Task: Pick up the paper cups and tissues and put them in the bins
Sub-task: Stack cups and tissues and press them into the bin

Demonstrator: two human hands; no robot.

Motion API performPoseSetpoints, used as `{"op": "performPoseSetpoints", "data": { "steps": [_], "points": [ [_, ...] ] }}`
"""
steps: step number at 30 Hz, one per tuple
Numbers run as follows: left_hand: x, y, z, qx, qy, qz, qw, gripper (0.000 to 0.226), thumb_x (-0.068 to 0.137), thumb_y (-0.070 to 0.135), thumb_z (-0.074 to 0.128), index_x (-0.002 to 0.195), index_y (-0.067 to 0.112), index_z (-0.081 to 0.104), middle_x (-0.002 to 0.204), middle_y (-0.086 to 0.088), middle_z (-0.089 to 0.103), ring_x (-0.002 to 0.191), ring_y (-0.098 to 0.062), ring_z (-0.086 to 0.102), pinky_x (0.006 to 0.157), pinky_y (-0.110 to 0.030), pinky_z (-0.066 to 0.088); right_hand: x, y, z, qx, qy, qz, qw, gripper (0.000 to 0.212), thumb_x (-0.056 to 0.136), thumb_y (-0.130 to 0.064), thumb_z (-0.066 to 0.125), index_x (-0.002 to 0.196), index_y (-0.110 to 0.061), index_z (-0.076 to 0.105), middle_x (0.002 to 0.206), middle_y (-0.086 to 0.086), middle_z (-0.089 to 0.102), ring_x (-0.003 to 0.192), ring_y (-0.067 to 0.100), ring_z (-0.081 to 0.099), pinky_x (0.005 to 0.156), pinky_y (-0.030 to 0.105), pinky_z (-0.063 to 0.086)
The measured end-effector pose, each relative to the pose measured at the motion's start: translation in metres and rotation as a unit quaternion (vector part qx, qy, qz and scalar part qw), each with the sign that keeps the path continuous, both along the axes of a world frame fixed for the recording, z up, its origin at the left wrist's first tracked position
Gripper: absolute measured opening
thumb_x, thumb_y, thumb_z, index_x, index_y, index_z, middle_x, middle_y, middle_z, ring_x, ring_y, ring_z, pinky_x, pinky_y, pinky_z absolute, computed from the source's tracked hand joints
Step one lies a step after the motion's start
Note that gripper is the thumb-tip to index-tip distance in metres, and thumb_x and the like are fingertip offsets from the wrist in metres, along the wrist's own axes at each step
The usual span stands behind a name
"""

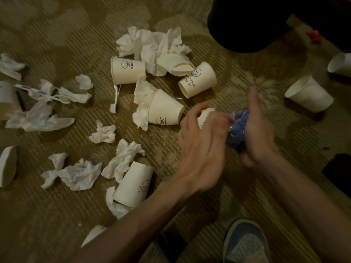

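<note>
Nearest the camera: one shoe [247, 243], planted on the carpeted floor [57, 215]. Landmark taken: the smiley cup [198, 79], lying on its side. On the near side of the smiley cup and slightly right of it, the right hand [260, 137] has its grip closed round a crumpled blue wad [237, 128], thumb raised. Just left of that, also nearer than the smiley cup, the left hand [201, 149] is blurred, fingers curved toward the wad. A small cup [206, 115] shows between its thumb and fingers, and whether that grip holds anything cannot be told. The task's things are all on the floor. A printed cup [127, 70] lies left of the smiley cup and a tipped cup [165, 111] near-left of it. A plain cup [309, 96] lies well to its right. A heap of tissues [150, 44] lies just beyond and left of it, and a loose tissue [103, 133] lies farther near-left. A black bin [247, 21] stands beyond and right of the smiley cup. Judgement: the cups are light and thin-walled and will crush under a hard squeeze, so they are best taken round the body or by the rim. The tissues are soft and limp and are best pinched at the bunched middle, where trailing ends are less likely to drop. Nothing appears binned yet.
</note>
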State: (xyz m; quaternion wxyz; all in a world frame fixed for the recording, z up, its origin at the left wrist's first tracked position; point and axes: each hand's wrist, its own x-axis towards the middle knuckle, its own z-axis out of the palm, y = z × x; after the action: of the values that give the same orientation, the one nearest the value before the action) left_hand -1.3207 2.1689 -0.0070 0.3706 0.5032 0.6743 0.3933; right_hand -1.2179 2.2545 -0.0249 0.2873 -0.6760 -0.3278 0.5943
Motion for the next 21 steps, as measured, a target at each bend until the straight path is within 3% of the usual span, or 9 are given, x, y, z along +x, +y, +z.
{"op": "performPoseSetpoints", "data": {
  "steps": [2,3,5,8,11,14,17,19,21],
  "points": [
    [-0.004,0.000,-0.011,-0.022,-0.054,0.060,0.996,0.025,0.102,0.054,0.020,0.112,0.045,0.041,0.126,0.015,0.038,0.115,0.009,0.039,0.094,-0.015,0.034,0.004,0.005,-0.001,0.010,0.010,-0.022,1.000,0.060,0.082,-0.070,0.055,0.087,-0.012,0.065,0.080,0.009,0.072,0.064,0.022,0.069,0.060,0.035,0.054],
    [-0.007,0.001,-0.019,-0.044,-0.083,0.095,0.991,0.022,0.102,0.052,0.027,0.114,0.041,0.041,0.123,0.012,0.044,0.108,0.007,0.044,0.088,-0.016,0.038,0.008,0.008,-0.005,0.008,0.013,-0.036,0.999,0.053,0.082,-0.067,0.059,0.087,-0.014,0.063,0.079,0.005,0.071,0.066,0.020,0.069,0.061,0.034,0.054],
    [-0.017,0.005,-0.033,-0.111,-0.113,0.155,0.975,0.023,0.102,0.049,0.036,0.119,0.034,0.043,0.121,0.008,0.050,0.103,0.001,0.049,0.089,-0.027,0.045,0.014,0.016,-0.010,0.000,-0.011,-0.056,0.998,0.050,0.080,-0.060,0.065,0.096,-0.012,0.061,0.089,0.005,0.067,0.074,0.020,0.069,0.066,0.035,0.055],
    [-0.028,0.010,-0.046,-0.203,-0.155,0.205,0.945,0.037,0.099,0.050,0.047,0.130,0.031,0.042,0.127,0.002,0.051,0.109,-0.010,0.053,0.099,-0.039,0.047,0.015,0.023,-0.017,0.001,-0.053,-0.061,0.997,0.061,0.075,-0.062,0.063,0.109,-0.011,0.061,0.106,0.010,0.068,0.092,0.028,0.069,0.084,0.049,0.057],
    [-0.031,0.019,-0.053,-0.249,-0.207,0.213,0.922,0.058,0.094,0.046,0.058,0.144,0.031,0.032,0.133,-0.003,0.051,0.118,-0.022,0.054,0.101,-0.048,0.048,0.011,0.024,-0.021,-0.002,-0.086,-0.043,0.995,0.070,0.062,-0.069,0.058,0.103,-0.013,0.066,0.104,0.011,0.069,0.094,0.032,0.068,0.088,0.054,0.055],
    [-0.029,0.029,-0.057,-0.260,-0.229,0.230,0.909,0.068,0.091,0.040,0.066,0.147,0.022,0.031,0.114,-0.002,0.061,0.112,-0.027,0.060,0.101,-0.050,0.049,0.009,0.027,-0.032,-0.003,-0.131,-0.015,0.991,0.055,0.072,-0.067,0.052,0.075,-0.014,0.063,0.088,0.010,0.069,0.085,0.032,0.068,0.087,0.053,0.055],
    [-0.025,0.036,-0.062,-0.270,-0.236,0.219,0.908,0.062,0.092,0.038,0.066,0.144,0.017,0.039,0.100,0.007,0.061,0.106,-0.021,0.063,0.099,-0.047,0.051,0.009,0.029,-0.044,-0.002,-0.164,-0.015,0.986,0.049,0.087,-0.063,0.051,0.076,-0.016,0.061,0.082,0.004,0.065,0.084,0.030,0.068,0.086,0.049,0.056],
    [-0.022,0.038,-0.064,-0.267,-0.242,0.207,0.910,0.052,0.094,0.039,0.063,0.139,0.018,0.047,0.099,0.010,0.062,0.101,-0.017,0.064,0.092,-0.041,0.055,0.010,0.028,-0.049,-0.004,-0.167,-0.017,0.986,0.052,0.090,-0.063,0.049,0.074,-0.016,0.059,0.077,0.003,0.064,0.079,0.025,0.069,0.082,0.047,0.058],
    [-0.019,0.037,-0.065,-0.252,-0.237,0.185,0.920,0.039,0.097,0.039,0.058,0.131,0.021,0.055,0.104,0.008,0.066,0.098,-0.013,0.065,0.084,-0.033,0.056,0.010,0.027,-0.052,-0.017,-0.172,-0.013,0.985,0.054,0.090,-0.068,0.045,0.073,-0.017,0.055,0.085,0.007,0.067,0.080,0.025,0.069,0.083,0.047,0.058]
  ]
}}
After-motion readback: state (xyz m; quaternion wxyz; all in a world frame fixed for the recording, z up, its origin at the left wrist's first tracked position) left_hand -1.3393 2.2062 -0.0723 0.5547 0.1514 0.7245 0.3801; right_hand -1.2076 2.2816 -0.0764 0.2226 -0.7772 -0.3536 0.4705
